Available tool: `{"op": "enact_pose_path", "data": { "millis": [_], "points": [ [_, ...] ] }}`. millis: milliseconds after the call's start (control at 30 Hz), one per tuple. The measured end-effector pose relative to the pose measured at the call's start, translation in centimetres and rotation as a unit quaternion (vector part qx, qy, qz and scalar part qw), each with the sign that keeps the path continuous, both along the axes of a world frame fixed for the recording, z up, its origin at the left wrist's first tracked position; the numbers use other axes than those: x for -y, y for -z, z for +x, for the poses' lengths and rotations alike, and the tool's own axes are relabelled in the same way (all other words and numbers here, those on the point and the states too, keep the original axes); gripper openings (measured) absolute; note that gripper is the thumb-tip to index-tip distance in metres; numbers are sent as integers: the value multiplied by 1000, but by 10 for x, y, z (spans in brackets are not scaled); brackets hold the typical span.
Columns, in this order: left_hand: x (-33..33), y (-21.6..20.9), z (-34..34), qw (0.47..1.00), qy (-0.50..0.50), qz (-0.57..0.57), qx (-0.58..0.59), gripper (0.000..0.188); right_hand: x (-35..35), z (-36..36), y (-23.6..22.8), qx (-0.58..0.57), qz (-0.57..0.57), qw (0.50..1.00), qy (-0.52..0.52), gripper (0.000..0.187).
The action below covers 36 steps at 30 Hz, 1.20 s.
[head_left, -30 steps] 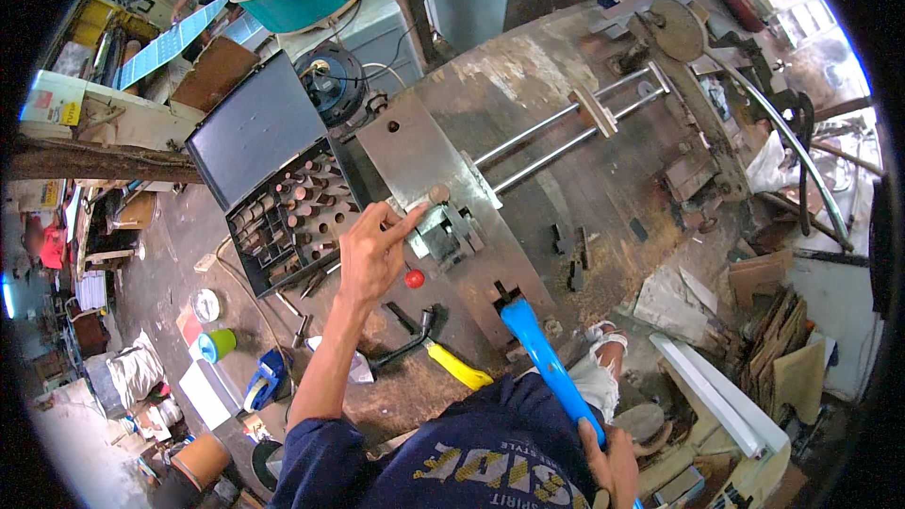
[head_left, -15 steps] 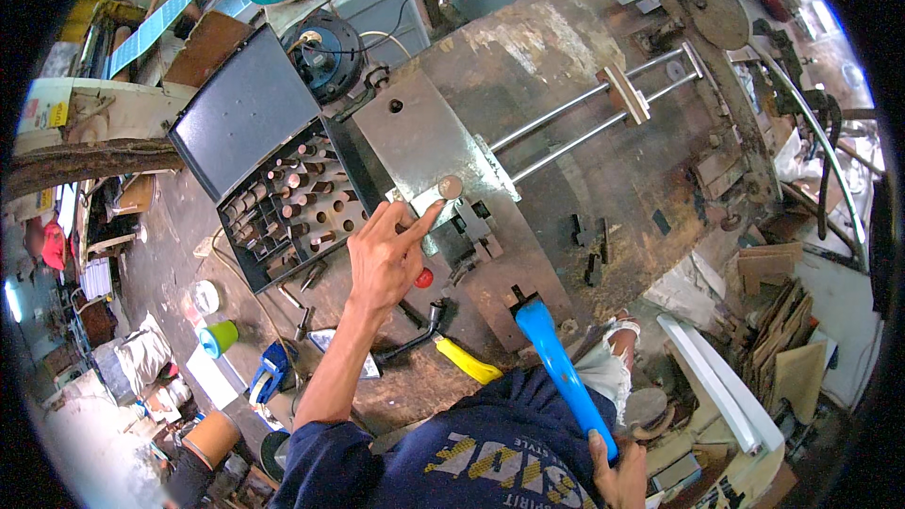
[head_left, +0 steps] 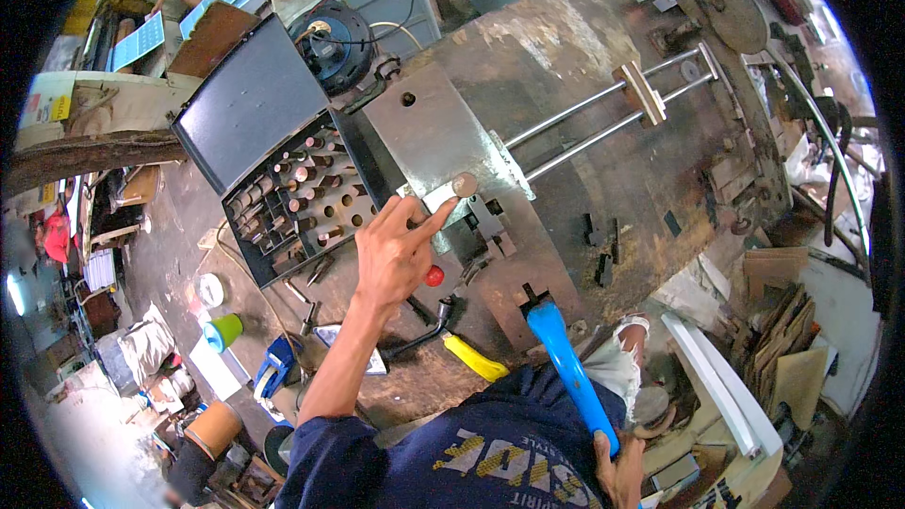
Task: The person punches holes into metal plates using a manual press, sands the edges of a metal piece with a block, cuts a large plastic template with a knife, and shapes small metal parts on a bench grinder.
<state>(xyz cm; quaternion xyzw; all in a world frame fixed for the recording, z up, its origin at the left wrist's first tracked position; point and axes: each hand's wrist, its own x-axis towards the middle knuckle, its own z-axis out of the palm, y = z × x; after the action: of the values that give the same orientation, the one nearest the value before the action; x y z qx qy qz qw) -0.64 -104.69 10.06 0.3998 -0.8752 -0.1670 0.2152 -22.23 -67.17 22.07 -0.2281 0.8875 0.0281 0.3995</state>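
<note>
My left hand (head_left: 391, 250) reaches over a flat steel bench tool, its fingers bent around a pale, thin strip (head_left: 439, 196). One fingertip lies on the strip close to a round metal disc (head_left: 465, 186) on the steel plate (head_left: 424, 118). Black clamp blocks (head_left: 487, 217) sit just right of that fingertip. Low on the right, my right hand (head_left: 617, 471) is wrapped around the end of a long blue lever handle (head_left: 566, 358), which slants up to the tool's near end. A red ball knob (head_left: 434, 276) stands beside my left wrist.
Left of the tool, an open black case (head_left: 250, 113) holds several cylindrical punches (head_left: 304, 173). Two guide rods with a crosspiece (head_left: 643, 94) extend right over the worn bench. Nearer lie a yellow handle (head_left: 474, 358), a socket wrench (head_left: 424, 335) and a green cup (head_left: 223, 332).
The whole view has shifted slightly, so the bench appears farther right. Both hands keep their holds. At the far upper left, another person's arm and the light-blue panels have moved.
</note>
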Motion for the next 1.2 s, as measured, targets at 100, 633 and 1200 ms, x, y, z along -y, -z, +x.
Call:
{"op": "enact_pose_path", "data": {
  "millis": [100, 633, 1200],
  "points": [
    [2, -6, 0, 1000, 6, 0, 6, 58, 20, -8, -10, 73, 58, 995, 21, 64],
    [0, -2, -2, 998, -21, 32, -55, 46, 0, 0, 6, -35, -17, 999, -25, 64],
    [-3, 2, 1, 991, -35, 59, -118, 37, 21, -1, -9, -6, 38, 999, 1, 69]
  ]
}}
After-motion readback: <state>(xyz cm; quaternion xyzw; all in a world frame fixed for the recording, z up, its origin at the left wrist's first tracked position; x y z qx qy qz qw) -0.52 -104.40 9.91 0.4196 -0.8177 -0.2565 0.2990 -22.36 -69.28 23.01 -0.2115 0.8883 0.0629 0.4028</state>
